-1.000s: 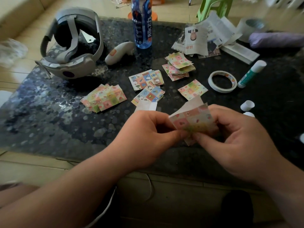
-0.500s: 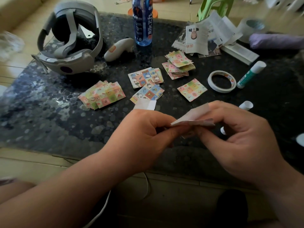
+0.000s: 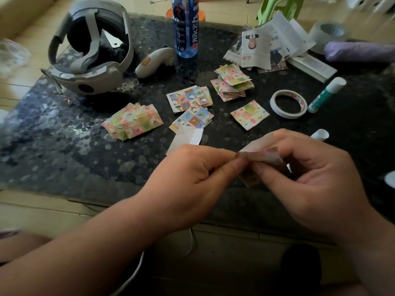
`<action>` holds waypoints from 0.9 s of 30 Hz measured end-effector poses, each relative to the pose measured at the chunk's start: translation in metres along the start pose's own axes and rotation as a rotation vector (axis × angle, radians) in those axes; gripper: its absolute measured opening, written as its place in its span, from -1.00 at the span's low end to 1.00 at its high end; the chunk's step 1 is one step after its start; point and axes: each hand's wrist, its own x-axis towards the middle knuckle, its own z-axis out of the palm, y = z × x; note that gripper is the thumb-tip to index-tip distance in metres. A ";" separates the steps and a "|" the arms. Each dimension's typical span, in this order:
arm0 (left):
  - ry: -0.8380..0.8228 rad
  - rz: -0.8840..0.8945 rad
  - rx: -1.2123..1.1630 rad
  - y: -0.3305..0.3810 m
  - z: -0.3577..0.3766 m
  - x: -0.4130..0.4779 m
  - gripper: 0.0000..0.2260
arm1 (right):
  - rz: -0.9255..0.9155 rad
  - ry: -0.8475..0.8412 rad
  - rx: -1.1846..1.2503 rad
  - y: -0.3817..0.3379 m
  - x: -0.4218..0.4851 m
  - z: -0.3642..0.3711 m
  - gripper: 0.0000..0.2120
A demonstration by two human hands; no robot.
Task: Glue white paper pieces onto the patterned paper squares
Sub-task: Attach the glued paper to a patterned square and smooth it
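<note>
The widest lane I can see crosses the near-left of the dark speckled table [image 3: 64,159], in front of the headset [image 3: 89,60] and left of the nearest stack of patterned squares [image 3: 133,120]. Mid-table is crowded: two blue-patterned stacks [image 3: 189,99], a taller stack [image 3: 233,82] and a single square [image 3: 249,114] lie close together, a tape roll [image 3: 288,103] and glue stick [image 3: 326,94] just beside them on the right. A bottle [image 3: 184,28], a controller [image 3: 154,60] and loose newspaper [image 3: 267,48] line the far edge. The left hand [image 3: 188,174] and right hand [image 3: 310,178], pinching a folded patterned square [image 3: 263,154], fill the near centre.
</note>
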 end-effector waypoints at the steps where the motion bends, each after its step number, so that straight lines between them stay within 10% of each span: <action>1: 0.022 -0.011 -0.022 0.000 0.000 0.000 -0.83 | 0.004 0.000 -0.015 0.000 0.000 -0.001 -0.97; 27: 0.123 -0.191 -0.360 0.007 0.002 0.004 -0.95 | 0.245 0.175 0.144 -0.005 0.001 0.004 -0.91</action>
